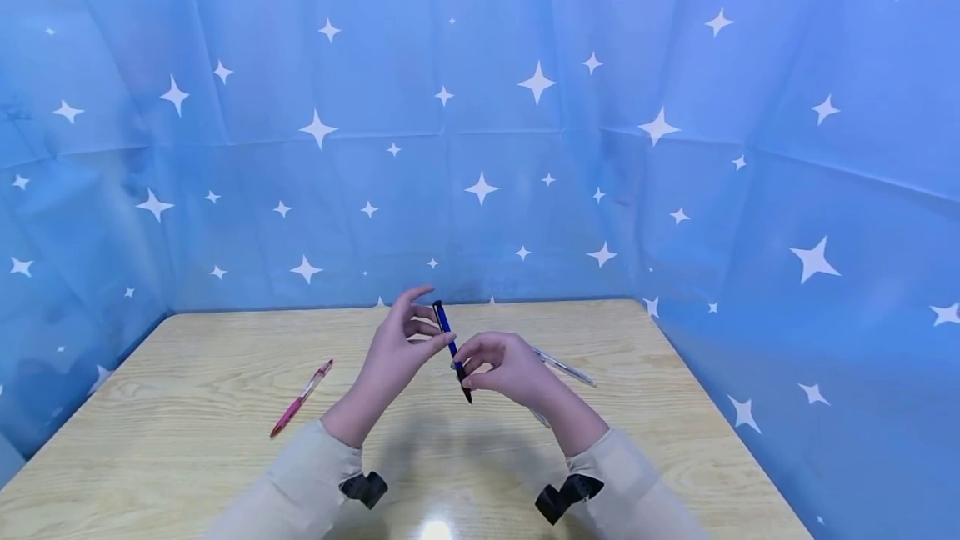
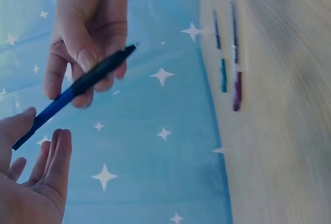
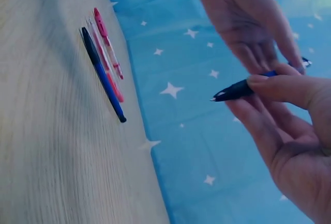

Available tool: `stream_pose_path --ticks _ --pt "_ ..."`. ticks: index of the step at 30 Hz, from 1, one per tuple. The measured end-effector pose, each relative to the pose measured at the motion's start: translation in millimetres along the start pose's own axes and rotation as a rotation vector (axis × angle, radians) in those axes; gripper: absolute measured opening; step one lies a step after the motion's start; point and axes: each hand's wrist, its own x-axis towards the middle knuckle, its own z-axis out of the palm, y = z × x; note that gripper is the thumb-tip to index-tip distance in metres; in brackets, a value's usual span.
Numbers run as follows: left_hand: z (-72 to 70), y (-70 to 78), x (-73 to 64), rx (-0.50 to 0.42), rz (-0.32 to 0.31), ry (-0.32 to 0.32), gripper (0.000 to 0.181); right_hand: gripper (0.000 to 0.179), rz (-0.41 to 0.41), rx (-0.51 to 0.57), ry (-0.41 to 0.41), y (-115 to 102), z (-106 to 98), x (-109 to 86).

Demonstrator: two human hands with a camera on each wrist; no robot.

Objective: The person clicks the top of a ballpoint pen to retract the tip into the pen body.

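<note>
A blue and black ballpoint pen [image 1: 446, 323] is held slantwise above the table, with both hands on it. Its bare writing point shows in the right wrist view. My right hand [image 1: 508, 367] pinches the black front part between thumb and fingers. At the clip end, my left hand [image 1: 397, 344] has its thumb against the barrel, fingers behind it and the index finger raised near the top. The left wrist view shows the left hand [image 2: 36, 182] with long, spread fingers below the pen's rear end, and the right hand [image 2: 93, 32] gripping nearer the point.
On the wooden table [image 1: 187, 373] a pink pen [image 1: 302, 398] lies at left and a clear pen [image 1: 566, 367] at right. Another blue pen [image 3: 103, 74] lies beside pink ones. Teal [image 2: 222, 74] and purple-ended [image 2: 236, 79] pens lie together. A starred blue curtain [image 1: 480, 107] surrounds the table.
</note>
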Motion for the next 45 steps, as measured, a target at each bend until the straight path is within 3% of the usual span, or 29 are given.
stream_pose_path --ticks 9,20,32,45 --pt "9.5 15.0 2.3 -0.059 0.049 0.019 0.057 0.019 -0.05 0.054 0.147 -3 9 -3.3" --pt "17.5 25.8 0.8 -0.161 0.12 0.09 0.055 0.016 -0.121 0.152 0.255 -6 20 -6.3" --pt "18.4 26.2 -1.4 -0.236 0.136 0.105 0.042 0.015 -0.159 0.151 0.239 -6 23 -9.1" --pt "19.0 23.1 -2.1 -0.234 0.137 0.104 0.039 0.016 -0.153 0.116 0.208 -7 22 -12.4"
